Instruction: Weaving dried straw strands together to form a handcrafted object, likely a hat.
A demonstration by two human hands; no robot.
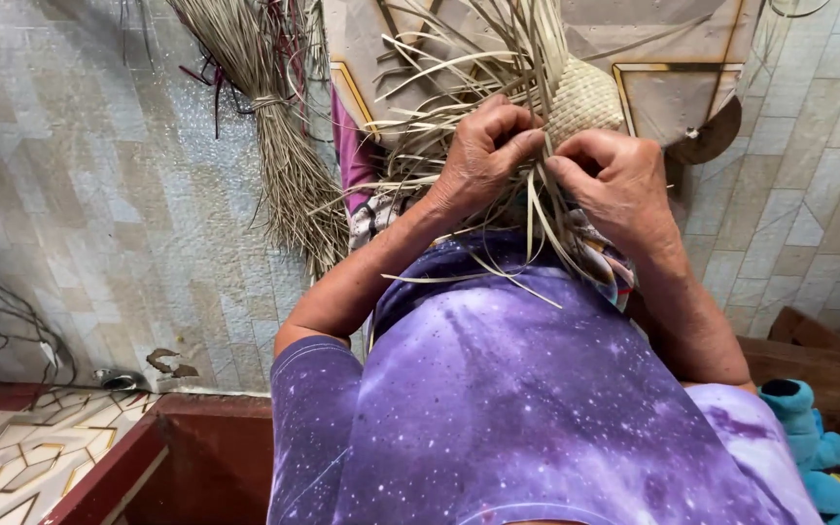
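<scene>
Straw strips (537, 209) sit pinched in our left hand (478, 160) and right hand (614, 185), mid-plait on the woven piece (585, 97); next, we judge, tuck one strip under.

Woven piece (585, 97): dry plant-fibre strips, matt, tightly plaited. Left of it, tied fibre bundle (284, 146): coarse, straw-like. Floor tiles (99, 194): glossy, mottled. Shirt (517, 389): soft printed cloth.
</scene>
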